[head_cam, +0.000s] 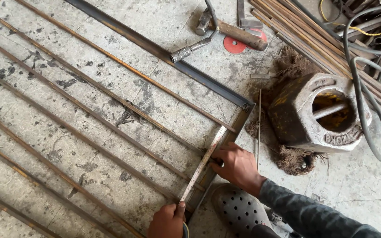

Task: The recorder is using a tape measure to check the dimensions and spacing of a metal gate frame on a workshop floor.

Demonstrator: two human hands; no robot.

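Hands pinch tape measure along frame, iron weight nearby.

Single head-worn view, looking steeply down from close above onto a concrete floor. Near edge: the wearer's hands; far right: stacked rods.
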